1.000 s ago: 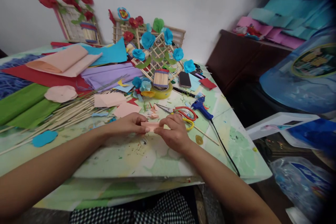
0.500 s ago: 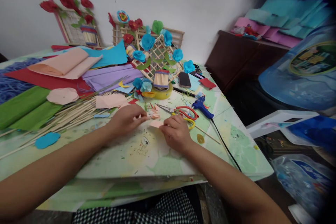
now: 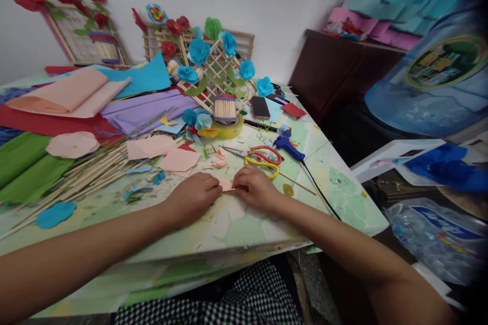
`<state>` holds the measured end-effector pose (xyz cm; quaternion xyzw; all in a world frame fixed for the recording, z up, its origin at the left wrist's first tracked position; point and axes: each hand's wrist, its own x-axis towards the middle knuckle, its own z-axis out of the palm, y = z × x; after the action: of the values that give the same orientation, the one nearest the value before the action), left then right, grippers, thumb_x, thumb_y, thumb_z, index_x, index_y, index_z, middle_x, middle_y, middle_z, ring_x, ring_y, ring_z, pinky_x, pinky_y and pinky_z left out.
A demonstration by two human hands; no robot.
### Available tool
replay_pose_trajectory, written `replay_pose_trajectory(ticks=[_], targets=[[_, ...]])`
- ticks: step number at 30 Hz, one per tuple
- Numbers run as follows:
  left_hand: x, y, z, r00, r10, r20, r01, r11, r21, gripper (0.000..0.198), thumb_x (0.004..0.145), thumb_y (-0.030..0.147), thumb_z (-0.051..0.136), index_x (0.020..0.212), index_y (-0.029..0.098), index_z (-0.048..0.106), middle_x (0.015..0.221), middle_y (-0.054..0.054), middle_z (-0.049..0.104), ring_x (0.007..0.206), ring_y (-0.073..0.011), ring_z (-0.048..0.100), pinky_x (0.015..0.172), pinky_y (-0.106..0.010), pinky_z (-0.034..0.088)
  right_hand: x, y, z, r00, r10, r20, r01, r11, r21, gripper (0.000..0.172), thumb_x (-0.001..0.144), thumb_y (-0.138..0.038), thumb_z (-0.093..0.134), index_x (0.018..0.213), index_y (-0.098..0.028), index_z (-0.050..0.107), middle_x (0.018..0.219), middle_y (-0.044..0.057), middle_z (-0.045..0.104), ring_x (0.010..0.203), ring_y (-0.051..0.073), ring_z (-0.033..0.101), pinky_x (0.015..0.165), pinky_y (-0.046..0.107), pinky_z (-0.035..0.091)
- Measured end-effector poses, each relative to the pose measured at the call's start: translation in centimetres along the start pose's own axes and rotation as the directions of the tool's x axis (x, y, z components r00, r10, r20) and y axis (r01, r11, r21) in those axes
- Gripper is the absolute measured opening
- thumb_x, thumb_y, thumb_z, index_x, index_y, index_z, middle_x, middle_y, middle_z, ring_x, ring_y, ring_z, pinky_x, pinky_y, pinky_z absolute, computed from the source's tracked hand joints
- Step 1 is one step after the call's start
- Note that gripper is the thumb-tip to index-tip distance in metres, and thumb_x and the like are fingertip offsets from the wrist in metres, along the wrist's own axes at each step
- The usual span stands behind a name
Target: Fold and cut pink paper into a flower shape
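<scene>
A small pink piece of paper (image 3: 226, 184) is pinched between my two hands, low over the table. My left hand (image 3: 195, 197) grips its left end with closed fingers, and my right hand (image 3: 254, 187) holds the right end between thumb and fingertips. Just beyond my right hand lie scissors (image 3: 267, 155) with red and yellow handles, partly behind the fingers. Pink paper scraps (image 3: 219, 158) lie past the held piece. A cut pink paper sheet (image 3: 179, 160) rests beyond my left hand.
A blue glue gun (image 3: 288, 146) with a black cord lies to the right. Behind it are a phone (image 3: 260, 107) and yellow tape roll (image 3: 231, 128). A stick lattice with blue paper flowers (image 3: 199, 52) stands at the back. Thin sticks (image 3: 114, 165) and folded coloured paper fill the left.
My left hand has come in from the scraps to the pink paper, and both hands now hold it. The view has turned slightly right.
</scene>
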<state>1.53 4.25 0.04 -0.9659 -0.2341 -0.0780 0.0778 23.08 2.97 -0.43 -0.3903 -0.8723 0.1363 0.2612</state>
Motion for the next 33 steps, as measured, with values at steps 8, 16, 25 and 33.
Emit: replay_pose_trajectory(ticks=[8, 16, 25, 33], targets=[[-1.3, 2.3, 0.1, 0.997, -0.078, 0.006, 0.077, 0.996, 0.046, 0.032, 0.091, 0.027, 0.042, 0.108, 0.007, 0.060, 0.096, -0.015, 0.064, 0.082, -0.0261, 0.057, 0.073, -0.041, 0.044, 3.3, -0.3, -0.2, 0.958, 0.250, 0.138, -0.254, 0.967, 0.011, 0.012, 0.081, -0.021, 0.060, 0.071, -0.015, 0.063, 0.066, 0.001, 0.060, 0.061, 0.011, 0.047, 0.055, 0.023, 0.030], [-1.7, 2.4, -0.3, 0.997, -0.072, -0.017, 0.072, 0.997, 0.004, 0.034, 0.089, 0.030, 0.046, 0.109, 0.007, 0.061, 0.105, -0.015, 0.064, 0.094, -0.0275, 0.055, 0.086, -0.046, 0.038, 4.1, -0.7, 0.8, 0.966, 0.237, 0.101, -0.229, 0.970, -0.082, 0.013, 0.082, -0.020, 0.058, 0.070, -0.016, 0.061, 0.070, 0.002, 0.061, 0.068, 0.013, 0.049, 0.062, 0.025, 0.032], [-1.8, 2.7, -0.6, 0.994, -0.106, 0.041, 0.105, 0.994, 0.029, 0.037, 0.090, 0.031, 0.045, 0.112, 0.008, 0.062, 0.111, -0.015, 0.065, 0.097, -0.0279, 0.055, 0.092, -0.048, 0.034, 3.4, -0.5, -0.4, 0.965, 0.178, 0.192, -0.179, 0.984, -0.015, 0.011, 0.083, -0.020, 0.053, 0.072, -0.017, 0.054, 0.071, 0.002, 0.056, 0.073, 0.015, 0.047, 0.070, 0.027, 0.036], [-1.8, 2.5, -0.6, 0.995, -0.100, 0.026, 0.099, 0.995, 0.012, 0.037, 0.090, 0.031, 0.043, 0.114, 0.009, 0.062, 0.107, -0.014, 0.066, 0.095, -0.0279, 0.056, 0.095, -0.051, 0.031, 3.1, 0.5, -1.2, 0.946, -0.129, 0.298, 0.070, 0.977, 0.199, 0.009, 0.082, -0.024, 0.058, 0.079, -0.016, 0.060, 0.078, 0.003, 0.058, 0.081, 0.016, 0.051, 0.078, 0.029, 0.039]])
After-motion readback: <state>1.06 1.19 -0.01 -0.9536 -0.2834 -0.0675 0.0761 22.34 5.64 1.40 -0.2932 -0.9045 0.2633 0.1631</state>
